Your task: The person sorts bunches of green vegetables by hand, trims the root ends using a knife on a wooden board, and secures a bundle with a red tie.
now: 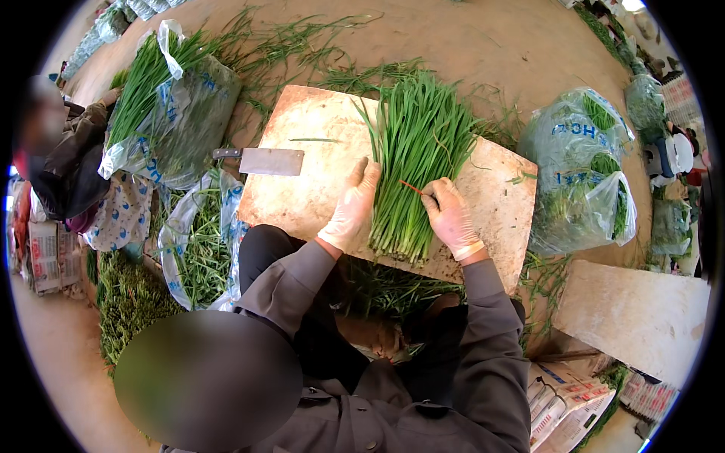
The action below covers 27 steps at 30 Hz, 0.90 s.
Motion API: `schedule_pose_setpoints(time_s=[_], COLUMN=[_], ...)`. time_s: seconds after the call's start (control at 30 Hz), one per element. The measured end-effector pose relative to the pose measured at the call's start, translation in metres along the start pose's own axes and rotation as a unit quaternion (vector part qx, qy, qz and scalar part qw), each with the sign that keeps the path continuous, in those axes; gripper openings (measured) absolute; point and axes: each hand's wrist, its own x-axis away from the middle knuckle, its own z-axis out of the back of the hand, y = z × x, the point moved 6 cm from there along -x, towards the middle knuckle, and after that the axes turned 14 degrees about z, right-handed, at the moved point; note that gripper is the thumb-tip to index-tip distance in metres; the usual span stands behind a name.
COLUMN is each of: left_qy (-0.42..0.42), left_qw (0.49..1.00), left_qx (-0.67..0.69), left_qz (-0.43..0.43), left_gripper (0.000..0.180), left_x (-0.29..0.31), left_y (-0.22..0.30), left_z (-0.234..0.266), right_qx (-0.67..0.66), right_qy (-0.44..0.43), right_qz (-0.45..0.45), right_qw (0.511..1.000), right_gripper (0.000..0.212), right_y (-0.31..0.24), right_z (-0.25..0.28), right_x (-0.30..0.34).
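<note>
A thick bunch of long green chives [419, 143] lies on a pale, worn board [276, 196] in front of me, cut ends toward me. My left hand [355, 200], in a thin whitish glove, rests along the bunch's left side with fingers stretched out. Over the right side of the bunch, my gloved right hand [451, 215] pinches one end of a thin red strip [410, 186], which lies across the stems; whether it is a rubber band or a tie, I cannot tell. A cleaver [272, 161] with a dark handle lies on the board's left part.
Filled plastic bags of greens stand at left [192, 113] and right [574, 181]. An open bag of trimmings [202, 249] sits by my left knee. Loose leaves [302, 45] litter the floor beyond. Another board [634, 313] lies at right. A person [64, 151] sits far left.
</note>
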Motion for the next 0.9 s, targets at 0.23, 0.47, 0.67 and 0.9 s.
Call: schedule_pose_setpoints(time_s=[0.23, 0.47, 0.67, 0.9], left_qy=[0.246, 0.244, 0.216, 0.018], left_qw=[0.866, 0.814, 0.819, 0.965], left_qx=[-0.406, -0.498, -0.513, -0.243], left_qz=[-0.154, -0.171, -0.139, -0.1], left_gripper=[0.039, 0.022, 0.018, 0.013], left_x=[-0.049, -0.052, -0.051, -0.033], left_y=[0.01, 0.003, 0.0, -0.001], left_z=[0.079, 0.061, 0.057, 0.033], right_qx=[-0.047, -0.052, -0.073, -0.091], right_qy=[-0.002, -0.004, 0.007, 0.041], right_qz=[-0.006, 0.0, 0.003, 0.015], right_qw=[0.999, 0.999, 0.997, 0.995], right_gripper=[0.012, 0.012, 0.012, 0.011], right_y=[-0.005, -0.005, -0.004, -0.006], right_z=[-0.006, -0.005, -0.003, -0.001], right_x=[-0.006, -0.006, -0.003, -0.001])
